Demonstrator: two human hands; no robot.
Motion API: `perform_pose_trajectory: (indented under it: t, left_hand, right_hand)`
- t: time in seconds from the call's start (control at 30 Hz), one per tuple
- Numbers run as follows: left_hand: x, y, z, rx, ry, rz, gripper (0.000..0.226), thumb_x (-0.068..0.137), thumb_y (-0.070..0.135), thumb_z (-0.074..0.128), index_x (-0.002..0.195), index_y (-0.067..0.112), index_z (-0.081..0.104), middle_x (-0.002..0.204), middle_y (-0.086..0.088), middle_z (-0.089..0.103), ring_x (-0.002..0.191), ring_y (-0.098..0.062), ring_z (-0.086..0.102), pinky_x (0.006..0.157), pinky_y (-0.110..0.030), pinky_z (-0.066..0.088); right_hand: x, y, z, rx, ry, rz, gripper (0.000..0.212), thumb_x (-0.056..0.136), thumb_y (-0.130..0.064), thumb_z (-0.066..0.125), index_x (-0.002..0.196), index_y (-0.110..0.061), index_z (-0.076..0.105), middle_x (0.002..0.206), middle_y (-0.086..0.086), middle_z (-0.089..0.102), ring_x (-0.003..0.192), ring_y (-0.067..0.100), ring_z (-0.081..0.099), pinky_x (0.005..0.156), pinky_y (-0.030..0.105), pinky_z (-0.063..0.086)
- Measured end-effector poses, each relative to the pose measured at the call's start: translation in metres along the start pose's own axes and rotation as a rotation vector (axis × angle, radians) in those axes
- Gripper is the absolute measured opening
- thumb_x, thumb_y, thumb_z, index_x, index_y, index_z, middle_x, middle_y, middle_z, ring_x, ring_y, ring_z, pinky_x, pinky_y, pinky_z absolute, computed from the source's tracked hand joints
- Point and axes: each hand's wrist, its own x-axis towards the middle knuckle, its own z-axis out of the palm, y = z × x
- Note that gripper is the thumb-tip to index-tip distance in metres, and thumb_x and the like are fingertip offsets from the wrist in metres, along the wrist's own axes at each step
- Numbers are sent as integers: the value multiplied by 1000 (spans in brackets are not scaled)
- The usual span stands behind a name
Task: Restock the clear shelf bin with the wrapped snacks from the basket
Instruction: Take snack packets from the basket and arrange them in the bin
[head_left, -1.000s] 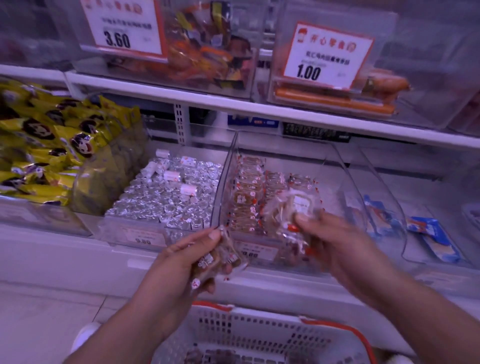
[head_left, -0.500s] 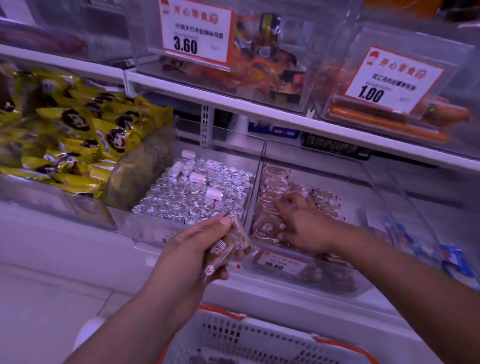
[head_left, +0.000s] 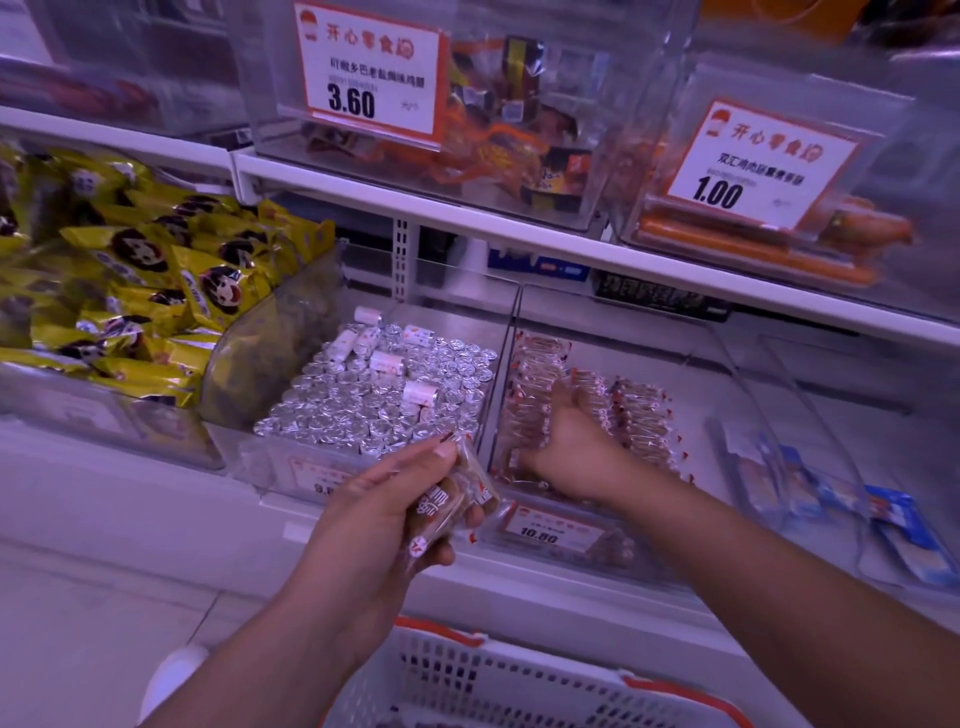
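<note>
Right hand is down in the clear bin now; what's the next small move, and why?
Probably let go and draw the right hand back out of the clear bin: it sits low among the snack rows. The left hand holds more wrapped snacks, waiting to go in.

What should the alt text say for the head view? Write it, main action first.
The right hand reaches into the clear shelf bin, fingers curled among wrapped snacks, while the left hand grips more snacks above a white basket. Foil-wrapped sweets fill the neighbouring bin.
</note>
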Motion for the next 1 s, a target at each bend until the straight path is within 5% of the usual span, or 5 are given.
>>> perform_pose_trajectory:
  t: [0.13,0.3,0.5,0.83,1.0]
  left_hand:
    - [1,-2,0,0,0,-14,34,68,27,77,98,11,77,79,-14,70,57,-20,67,36,-22,42]
    - [2,-3,-1,2,9,-15,39,68,27,78,103,9,75,80,-15,71,58,-21,68,37,-22,42]
    - [1,-3,1,-9,20,-15,40,70,25,77,106,8,75,84,-16,72,60,-23,69,37,-22,42]
    - [-2,-1,4,0,16,-26,24,68,27,77,90,17,80,81,-14,73,59,-21,70,36,-22,43]
    - [-3,-1,5,-7,24,-48,20,70,28,75,87,20,81,81,-12,73,60,-19,70,38,-20,43]
  right_hand:
    - [3,2,1,-70,14,-97,66,87,-28,69,144,-16,38,154,22,24,134,36,43,112,33,36]
    - [3,28,-4,-278,81,-246,97,83,-54,68,157,-30,9,165,5,-11,151,35,-9,121,59,13]
    - [10,29,1,-336,78,-474,82,97,-39,55,158,-13,7,166,7,0,153,25,-2,120,30,-4]
    - [15,22,5,-437,-98,-307,85,101,-39,42,154,-8,-17,162,12,-25,149,27,-23,122,46,-9]
    - [-1,15,-14,-286,-25,-330,88,96,-38,51,157,-15,-7,166,7,-8,152,16,-10,123,45,-7]
